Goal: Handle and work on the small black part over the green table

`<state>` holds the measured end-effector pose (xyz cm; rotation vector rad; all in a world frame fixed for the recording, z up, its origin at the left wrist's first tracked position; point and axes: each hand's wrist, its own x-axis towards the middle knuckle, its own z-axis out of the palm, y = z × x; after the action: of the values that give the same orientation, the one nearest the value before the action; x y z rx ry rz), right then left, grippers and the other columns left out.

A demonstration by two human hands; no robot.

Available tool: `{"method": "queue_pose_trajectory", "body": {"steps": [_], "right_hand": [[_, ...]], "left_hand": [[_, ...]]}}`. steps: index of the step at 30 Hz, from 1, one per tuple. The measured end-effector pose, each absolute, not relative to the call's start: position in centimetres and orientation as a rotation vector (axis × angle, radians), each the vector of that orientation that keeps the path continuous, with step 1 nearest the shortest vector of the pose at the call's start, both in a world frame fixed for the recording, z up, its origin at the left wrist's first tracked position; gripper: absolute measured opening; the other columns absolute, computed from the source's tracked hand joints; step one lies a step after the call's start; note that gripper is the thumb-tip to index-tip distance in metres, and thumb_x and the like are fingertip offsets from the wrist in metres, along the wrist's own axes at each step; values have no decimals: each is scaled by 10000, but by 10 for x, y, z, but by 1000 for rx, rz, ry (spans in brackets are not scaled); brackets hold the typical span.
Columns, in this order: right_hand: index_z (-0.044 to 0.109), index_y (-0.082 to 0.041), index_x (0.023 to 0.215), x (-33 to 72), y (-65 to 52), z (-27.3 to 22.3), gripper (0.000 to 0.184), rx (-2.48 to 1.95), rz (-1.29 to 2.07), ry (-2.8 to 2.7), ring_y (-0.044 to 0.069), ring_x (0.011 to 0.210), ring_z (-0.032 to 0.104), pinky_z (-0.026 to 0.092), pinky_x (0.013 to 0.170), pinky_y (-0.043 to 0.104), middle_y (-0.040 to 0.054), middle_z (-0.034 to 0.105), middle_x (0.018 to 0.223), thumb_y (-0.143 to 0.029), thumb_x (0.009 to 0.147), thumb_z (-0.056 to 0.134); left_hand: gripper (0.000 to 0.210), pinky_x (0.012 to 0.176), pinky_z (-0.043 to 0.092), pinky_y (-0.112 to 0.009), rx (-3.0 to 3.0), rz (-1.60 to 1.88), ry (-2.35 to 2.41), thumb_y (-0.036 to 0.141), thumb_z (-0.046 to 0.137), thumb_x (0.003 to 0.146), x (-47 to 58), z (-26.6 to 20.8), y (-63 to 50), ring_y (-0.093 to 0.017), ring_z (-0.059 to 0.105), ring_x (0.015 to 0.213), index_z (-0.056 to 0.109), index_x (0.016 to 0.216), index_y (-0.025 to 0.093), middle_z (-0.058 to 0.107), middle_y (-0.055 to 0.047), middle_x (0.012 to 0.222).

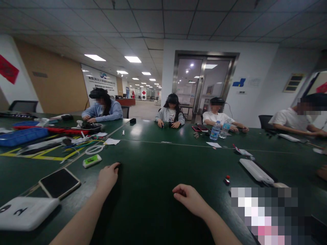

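Note:
My left hand rests over the green table, its thumb and fingers closed at a small dark object too blurred to name. Just beyond that hand lies a white case with a bright green top. To its left, a phone with a dark screen lies flat, close to a white power bank-like block with a black mark. My right hand hovers near the middle of the table, fingers loosely curled, thumb apart from them, nothing visible between. A small red and white item lies to its right.
Across the green table sit several people wearing headsets. Blue trays, cables and tools crowd the left. Two water bottles stand at the far right of centre. A long white device and a pixelated area occupy the near right.

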<state>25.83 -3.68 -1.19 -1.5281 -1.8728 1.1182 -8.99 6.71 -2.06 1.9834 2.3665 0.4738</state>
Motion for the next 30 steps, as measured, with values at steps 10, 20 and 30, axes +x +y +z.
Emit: {"method": "queue_pose_trajectory", "body": {"steps": [10,20,30], "right_hand": [[635,-216,992,252,-41,-8,211,-1528,1069,-1870,170,839,598,456,725,285,11,639,909,-307,829,534],[650,-231,879,236,-53,6,218,-1448,845,-2105,154,836,538,420,711,257,-4,554,943,-242,669,707],[646,-235,854,232,-58,8,173,-1429,918,-2155,172,924,532,427,777,279,-12,541,1020,-244,685,683]], "left_hand": [[396,970,371,-362,2351,551,1323,291,437,855,11,-24,18,-197,475,1143,492,1248,300,520,-28,1262],[545,957,386,-330,2268,432,826,260,605,734,33,-8,-16,-195,531,1091,397,1238,260,589,-37,1169],[516,929,397,-337,2225,358,802,271,599,732,31,7,-17,-203,530,1098,414,1214,265,578,-39,1185]]}}
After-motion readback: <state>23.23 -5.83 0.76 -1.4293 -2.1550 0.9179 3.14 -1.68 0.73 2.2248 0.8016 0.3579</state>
